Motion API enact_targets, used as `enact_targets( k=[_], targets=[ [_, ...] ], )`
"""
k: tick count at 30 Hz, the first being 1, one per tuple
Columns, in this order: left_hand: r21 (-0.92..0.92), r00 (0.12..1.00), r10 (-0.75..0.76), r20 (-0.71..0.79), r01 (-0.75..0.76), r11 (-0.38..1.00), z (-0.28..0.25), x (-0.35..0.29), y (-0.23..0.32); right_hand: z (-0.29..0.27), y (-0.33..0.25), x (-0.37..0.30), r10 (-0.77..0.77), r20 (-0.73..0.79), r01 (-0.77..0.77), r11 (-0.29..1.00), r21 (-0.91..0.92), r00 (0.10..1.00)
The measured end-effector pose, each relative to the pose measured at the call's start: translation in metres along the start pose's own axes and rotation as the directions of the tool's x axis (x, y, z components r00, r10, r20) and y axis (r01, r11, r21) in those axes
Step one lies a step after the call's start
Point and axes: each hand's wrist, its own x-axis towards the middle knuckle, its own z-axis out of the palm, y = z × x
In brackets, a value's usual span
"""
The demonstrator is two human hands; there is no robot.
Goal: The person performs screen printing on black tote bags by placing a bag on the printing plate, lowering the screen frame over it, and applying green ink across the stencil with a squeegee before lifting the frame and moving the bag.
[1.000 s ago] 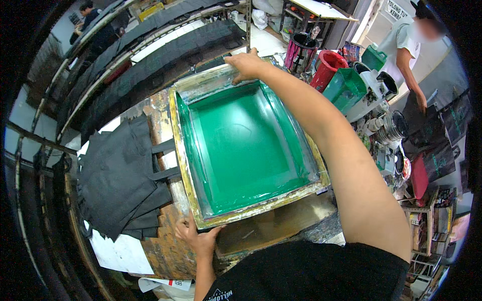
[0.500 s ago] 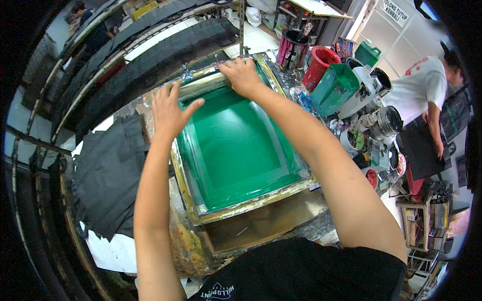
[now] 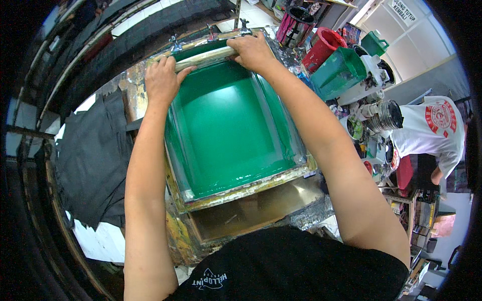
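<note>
Both of the person's hands are gripping a long wooden squeegee (image 3: 206, 56) that is lying across the far end of a green printing screen (image 3: 233, 135). The left hand (image 3: 161, 80) is wrapping its fingers over the squeegee's left end, thumb stretching along the handle, and the right hand (image 3: 253, 50) is clenching down on the right end. The screen is sitting in a paint-stained wooden frame (image 3: 251, 188) on the press, its mesh glistening with wet green ink. A black garment (image 3: 93, 155) is lying spread out just to the left of the frame. To the right, a red bucket (image 3: 323, 47) and a green tub (image 3: 337, 72) are crowding a cluttered bench, and another person in a white shirt (image 3: 434, 130) is bending over beyond them.
</note>
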Motion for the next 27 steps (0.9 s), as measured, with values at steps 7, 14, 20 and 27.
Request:
enact_targets(
  k=[7,14,20,27],
  targets=[
    [-0.001,0.998,0.010,0.055,-0.010,1.000,-0.039,-0.036,0.022,-0.016,-0.017,-0.049,-0.020,-0.002,0.020,0.997,0.077,1.000],
    [-0.050,0.996,0.007,0.091,-0.002,0.999,-0.092,-0.089,0.060,-0.063,-0.049,-0.129,0.014,0.069,-0.020,0.996,0.092,0.998],
    [-0.098,0.996,0.009,0.093,0.000,0.995,-0.147,-0.141,0.093,-0.097,-0.082,-0.200,0.011,0.105,-0.030,0.984,0.176,0.994],
    [-0.175,0.992,0.006,0.128,0.017,0.984,-0.203,-0.191,0.127,-0.137,-0.114,-0.274,0.021,0.174,-0.052,0.983,0.173,0.984]
  ],
)
